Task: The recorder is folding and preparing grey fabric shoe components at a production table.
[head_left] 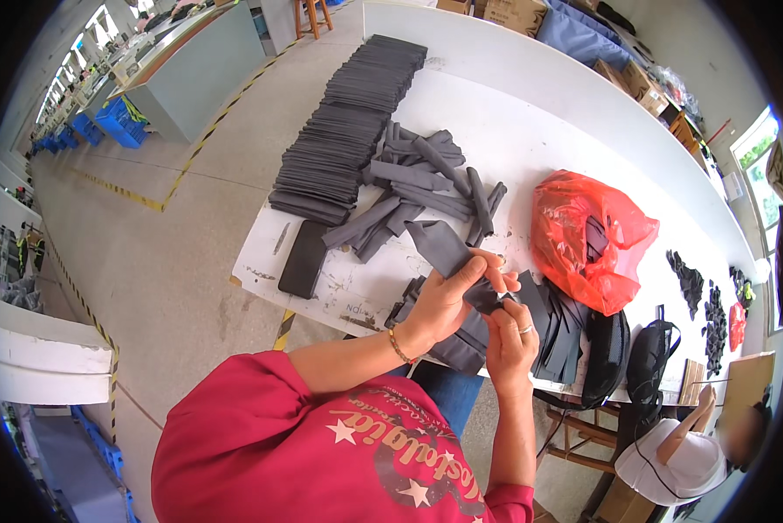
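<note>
Dark fabric strip [442, 248] is held over the near edge of a white table [496, 126], pinched in the left hand [455, 295] and, at its lower end, the right hand [511, 336]; forearms reach in from eight and five o'clock. Loose strips [422, 183] lie at eleven, a long folded row [348, 131] beyond, a red bag [557, 235] near three. Grey floor [208, 244] with striped tape [284, 329] stretches toward nine; a person in white [666, 462] is at four.
</note>
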### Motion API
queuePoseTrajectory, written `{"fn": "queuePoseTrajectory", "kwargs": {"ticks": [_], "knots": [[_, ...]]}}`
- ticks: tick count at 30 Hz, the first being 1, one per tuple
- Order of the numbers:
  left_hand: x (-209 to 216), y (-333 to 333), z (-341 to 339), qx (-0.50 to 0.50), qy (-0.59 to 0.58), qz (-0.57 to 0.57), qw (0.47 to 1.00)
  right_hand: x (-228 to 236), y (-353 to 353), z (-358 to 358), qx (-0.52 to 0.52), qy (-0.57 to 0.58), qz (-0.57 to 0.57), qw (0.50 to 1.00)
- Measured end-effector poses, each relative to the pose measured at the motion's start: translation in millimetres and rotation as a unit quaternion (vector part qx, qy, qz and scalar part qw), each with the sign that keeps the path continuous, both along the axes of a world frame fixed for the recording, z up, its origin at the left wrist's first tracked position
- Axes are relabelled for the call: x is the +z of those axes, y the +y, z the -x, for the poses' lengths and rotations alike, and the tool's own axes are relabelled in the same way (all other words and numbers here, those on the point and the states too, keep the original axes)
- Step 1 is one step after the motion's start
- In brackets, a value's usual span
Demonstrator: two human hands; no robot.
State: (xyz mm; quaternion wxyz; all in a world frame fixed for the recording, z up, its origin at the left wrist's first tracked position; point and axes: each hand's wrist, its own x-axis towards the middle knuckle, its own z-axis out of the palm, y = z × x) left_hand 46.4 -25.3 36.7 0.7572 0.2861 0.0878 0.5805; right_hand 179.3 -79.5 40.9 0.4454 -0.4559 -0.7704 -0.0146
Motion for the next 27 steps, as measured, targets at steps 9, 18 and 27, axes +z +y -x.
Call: {"fn": "queuePoseTrajectory", "kwargs": {"ticks": [9,18,27], "knots": [[-12,1,0,-0.005,-0.017,0.028,0.999,-2,6,7,0.000,-0.014,0.004,1.000],[-20,4,4,-0.042,-0.035,0.113,0.992,-8,13,15,0.006,-0.026,0.006,1.000],[-19,7,7,-0.048,-0.006,0.120,0.992,-13,0,18,-0.046,0.027,0.057,0.997]]}}
